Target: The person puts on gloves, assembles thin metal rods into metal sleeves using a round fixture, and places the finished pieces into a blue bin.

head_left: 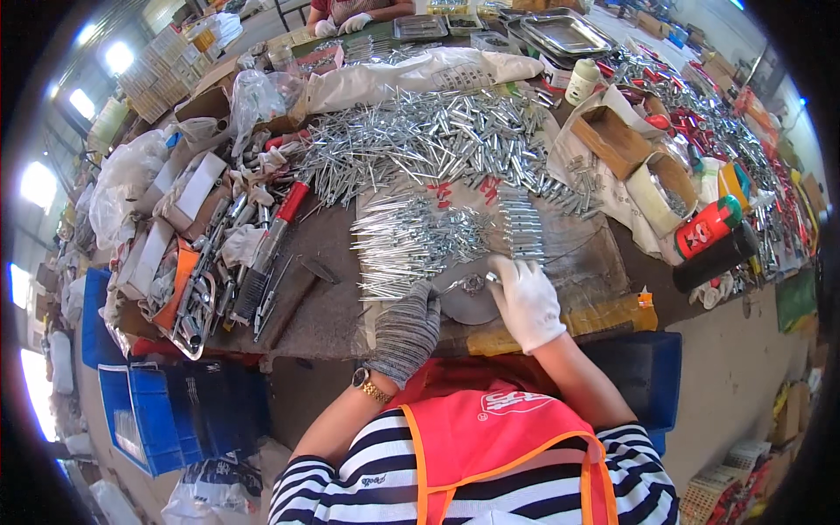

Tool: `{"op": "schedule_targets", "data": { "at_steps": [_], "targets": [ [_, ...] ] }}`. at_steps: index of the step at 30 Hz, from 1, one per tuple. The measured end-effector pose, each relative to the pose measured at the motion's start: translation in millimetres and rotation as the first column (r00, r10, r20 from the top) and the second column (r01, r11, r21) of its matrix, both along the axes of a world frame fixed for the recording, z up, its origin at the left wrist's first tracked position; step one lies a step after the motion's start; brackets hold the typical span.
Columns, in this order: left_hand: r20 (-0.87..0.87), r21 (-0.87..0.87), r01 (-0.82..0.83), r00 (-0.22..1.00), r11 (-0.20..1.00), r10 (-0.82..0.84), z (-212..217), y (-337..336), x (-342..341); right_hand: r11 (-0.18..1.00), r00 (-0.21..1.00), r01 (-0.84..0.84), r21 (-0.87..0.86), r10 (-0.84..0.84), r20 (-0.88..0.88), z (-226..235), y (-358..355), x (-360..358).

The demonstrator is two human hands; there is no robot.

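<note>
Fingers of the left hand (407,330), grey striped glove, were bent nearly together; whether they gripped anything, we couldn't make out. Just beyond their tips lay the long pins (385,249), roughly lined up; we judged a knuckle brushing the near ends could skew them. Right of those, ahead of the fingers, sat the short silver parts (462,234), loosely heaped, so a careless reach could mix them with the pins. Between both hands' fingers: grey disc (468,308), small metal part (472,283) at its far edge; one nudge could shift it, we figured. Right hand (530,304), white glove: thumb and forefinger nearly met, apparently pinching a small silver piece (493,277). Smooth metal, bulky fabric, so we flagged a drop. Past those fingertips lay the stacked silver rods (522,226), easily knocked crooked by a raised finger.
</note>
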State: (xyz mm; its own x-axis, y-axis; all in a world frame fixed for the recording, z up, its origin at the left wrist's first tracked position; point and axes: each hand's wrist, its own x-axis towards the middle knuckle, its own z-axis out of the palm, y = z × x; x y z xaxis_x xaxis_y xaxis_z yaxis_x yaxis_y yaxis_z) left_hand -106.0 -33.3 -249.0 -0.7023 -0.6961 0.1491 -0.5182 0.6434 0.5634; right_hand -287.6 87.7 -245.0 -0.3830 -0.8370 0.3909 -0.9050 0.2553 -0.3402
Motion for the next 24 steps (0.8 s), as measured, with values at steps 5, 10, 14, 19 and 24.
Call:
{"op": "schedule_targets", "data": {
  "at_steps": [5, 10, 14, 19, 24],
  "targets": [
    [0.060, 0.025, -0.037, 0.998, 0.999, 0.036, 6.4, 0.7, 1.9, 0.977, 0.971, 0.080, 0.198, -0.031, -0.237, 4.7, -21.4, -17.4],
    [0.001, 0.136, -0.029, 1.000, 0.990, 0.030, -3.7, -0.6, 4.0, 0.904, 0.970, 0.103, 0.416, 0.001, -0.242, 8.3, -32.4, -15.7],
    [-0.055, 0.196, -0.016, 0.998, 0.980, 0.027, -10.7, -5.0, 5.7, 0.869, 0.976, 0.110, 0.483, -0.003, -0.217, 10.9, -37.7, -11.0],
    [-0.053, 0.196, -0.026, 0.998, 0.980, 0.037, -11.1, -2.5, 6.7, 0.844, 0.982, 0.122, 0.523, -0.027, -0.185, 13.7, -44.9, -7.4],
    [-0.163, 0.279, -0.011, 0.985, 0.960, 0.059, -25.6, -4.7, 8.3, 0.870, 0.996, 0.069, 0.489, -0.030, -0.086, 22.5, -40.5, -19.5]
  ]
}}
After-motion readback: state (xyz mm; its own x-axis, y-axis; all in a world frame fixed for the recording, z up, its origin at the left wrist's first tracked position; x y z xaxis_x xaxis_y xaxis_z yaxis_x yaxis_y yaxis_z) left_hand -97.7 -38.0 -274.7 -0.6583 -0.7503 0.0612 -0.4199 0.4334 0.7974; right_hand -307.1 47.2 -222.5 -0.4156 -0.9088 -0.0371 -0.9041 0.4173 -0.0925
